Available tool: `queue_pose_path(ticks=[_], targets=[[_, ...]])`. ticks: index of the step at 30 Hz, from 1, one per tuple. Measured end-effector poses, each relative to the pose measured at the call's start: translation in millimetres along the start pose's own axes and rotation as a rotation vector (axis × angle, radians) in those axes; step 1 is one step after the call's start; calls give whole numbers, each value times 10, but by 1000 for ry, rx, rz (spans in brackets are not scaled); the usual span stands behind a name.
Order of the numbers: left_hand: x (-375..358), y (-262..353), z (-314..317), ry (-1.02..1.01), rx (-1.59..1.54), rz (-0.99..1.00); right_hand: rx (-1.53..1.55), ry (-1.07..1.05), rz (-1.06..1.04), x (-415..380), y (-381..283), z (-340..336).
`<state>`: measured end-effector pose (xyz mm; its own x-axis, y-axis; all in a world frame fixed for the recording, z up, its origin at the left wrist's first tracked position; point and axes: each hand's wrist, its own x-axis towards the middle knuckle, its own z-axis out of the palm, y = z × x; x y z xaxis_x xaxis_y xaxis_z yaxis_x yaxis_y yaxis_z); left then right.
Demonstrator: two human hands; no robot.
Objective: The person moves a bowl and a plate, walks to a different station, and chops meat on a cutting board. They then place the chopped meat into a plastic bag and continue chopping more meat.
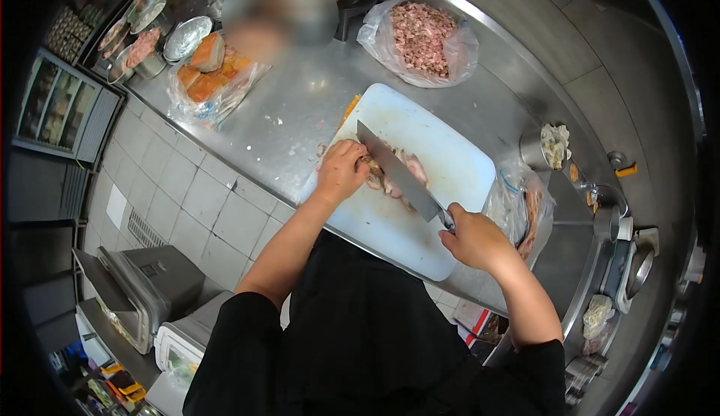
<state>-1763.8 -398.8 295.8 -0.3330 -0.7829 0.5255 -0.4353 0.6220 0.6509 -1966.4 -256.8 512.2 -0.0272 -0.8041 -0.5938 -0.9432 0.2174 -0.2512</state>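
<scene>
My right hand [478, 237] is closed round the handle of a cleaver [403, 178], whose broad blade slants up and left across the white cutting board [457, 150]. Under and beside the blade lie pieces of pale meat [412, 167], some cut into strips. With curled fingers, my left hand [345, 169] presses on a piece of meat [369, 166] on the left side of the blade. The fingertips rest close to the steel, and part of the meat is hidden beneath them.
A bag of chopped pink meat [424, 41] stands behind the board. Orange-brown slabs [210, 71] lie on plastic at the left. A metal container [546, 148] and a plastic bag [517, 202] are at the right. Grey bins [161, 281] stand on the floor at lower left.
</scene>
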Motion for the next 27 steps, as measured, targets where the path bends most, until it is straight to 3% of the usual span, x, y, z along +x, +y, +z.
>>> queue_pose_path(ticks=[10, 13, 19, 25, 27], targets=[[23, 43, -1, 18, 0, -18, 35, -7, -43, 228, 63, 172], [11, 25, 23, 18, 6, 16, 47, 78, -106, 394, 84, 312], [20, 9, 26, 3, -10, 25, 114, -40, -27, 735, -70, 379], [11, 2, -8, -57, -41, 9, 204, 228, -63, 1199, -104, 892], [0, 23, -40, -78, -23, 21, 238, 411, -188, 1236, -23, 1048]])
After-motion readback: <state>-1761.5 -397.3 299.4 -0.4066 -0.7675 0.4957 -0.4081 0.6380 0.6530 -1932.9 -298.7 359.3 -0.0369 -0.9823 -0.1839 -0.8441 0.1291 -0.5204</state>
